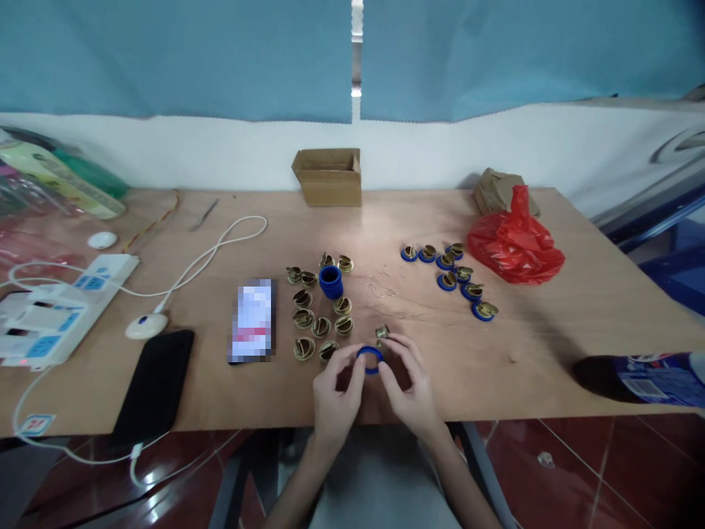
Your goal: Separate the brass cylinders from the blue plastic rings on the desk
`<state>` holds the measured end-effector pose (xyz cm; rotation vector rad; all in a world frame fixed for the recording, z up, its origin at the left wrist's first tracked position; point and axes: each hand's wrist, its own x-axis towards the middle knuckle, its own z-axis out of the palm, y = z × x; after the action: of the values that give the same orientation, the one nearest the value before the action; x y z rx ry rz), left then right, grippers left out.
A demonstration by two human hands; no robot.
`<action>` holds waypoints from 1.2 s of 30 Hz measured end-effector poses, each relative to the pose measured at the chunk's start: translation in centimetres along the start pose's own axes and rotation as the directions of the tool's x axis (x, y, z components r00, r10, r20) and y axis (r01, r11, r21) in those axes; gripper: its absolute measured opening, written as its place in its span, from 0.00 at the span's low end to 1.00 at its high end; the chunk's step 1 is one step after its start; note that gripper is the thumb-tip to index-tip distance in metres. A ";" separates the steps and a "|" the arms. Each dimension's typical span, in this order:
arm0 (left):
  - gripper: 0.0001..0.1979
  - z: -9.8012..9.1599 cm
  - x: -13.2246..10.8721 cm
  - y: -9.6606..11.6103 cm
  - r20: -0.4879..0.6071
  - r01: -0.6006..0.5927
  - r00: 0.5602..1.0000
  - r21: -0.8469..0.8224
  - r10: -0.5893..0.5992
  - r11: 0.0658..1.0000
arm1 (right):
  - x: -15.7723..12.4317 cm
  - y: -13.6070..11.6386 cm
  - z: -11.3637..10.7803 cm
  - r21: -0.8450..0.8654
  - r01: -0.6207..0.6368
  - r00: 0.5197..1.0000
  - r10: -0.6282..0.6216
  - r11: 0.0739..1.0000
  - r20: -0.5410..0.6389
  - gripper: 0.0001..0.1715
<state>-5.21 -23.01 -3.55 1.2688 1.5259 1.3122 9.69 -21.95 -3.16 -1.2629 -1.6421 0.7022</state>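
A thin blue ring (370, 361) is held between both hands at the table's near side. My left hand (340, 386) pinches the ring's left side between thumb and fingers. On the right side of the ring, the thumb of my right hand (408, 380) presses in with the fingers curled. A small brass-coloured piece (382, 333) is at the right index fingertip; whether it is gripped is unclear. Just beyond my left hand stands a stack of blue rings (331, 282), with several round brass-coloured clip pieces (322, 327) around it. More such pieces seated in blue rings (449, 280) lie farther right.
Left are two phones (252, 321) (154, 382), a white cable (203, 257) and a power strip (71, 308). A cardboard box (332, 187) stands by the wall. To the right are a red plastic bag (516, 246) and a lying dark bottle (639, 378).
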 end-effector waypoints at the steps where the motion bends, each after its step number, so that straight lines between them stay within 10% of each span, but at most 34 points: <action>1: 0.12 -0.5 0.4 0.4 -0.030 -0.010 0.999 0.054 0.012 0.998 | 0.0 0.0 0.0 0.003 -0.001 1.000 0.001 1.000 0.004 0.18; 9: 0.12 -4.4 8.5 6.4 -0.204 -0.147 0.946 0.425 0.253 0.893 | 0.3 0.5 0.6 -0.008 -0.078 0.997 0.078 0.997 -0.012 0.12; 16: 0.10 -3.9 15.3 6.2 -0.091 -0.199 0.953 0.531 0.289 0.824 | 0.2 0.5 0.6 -0.007 -0.087 0.996 0.087 0.996 -0.015 0.12; 29: 0.13 -3.7 15.3 5.7 -0.092 -0.063 0.982 0.661 0.164 0.747 | 0.2 0.7 0.7 -0.008 -0.104 0.995 0.104 0.995 -0.009 0.13; 36: 0.14 -3.5 14.2 6.0 -0.136 -0.233 0.915 0.592 0.381 0.772 | 0.1 0.5 0.6 -0.010 -0.058 0.998 0.057 0.998 -0.026 0.12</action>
<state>-10.58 -10.13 3.87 1.8529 2.0540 1.2999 9.38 -21.63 -3.80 -1.3259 -1.5956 0.7102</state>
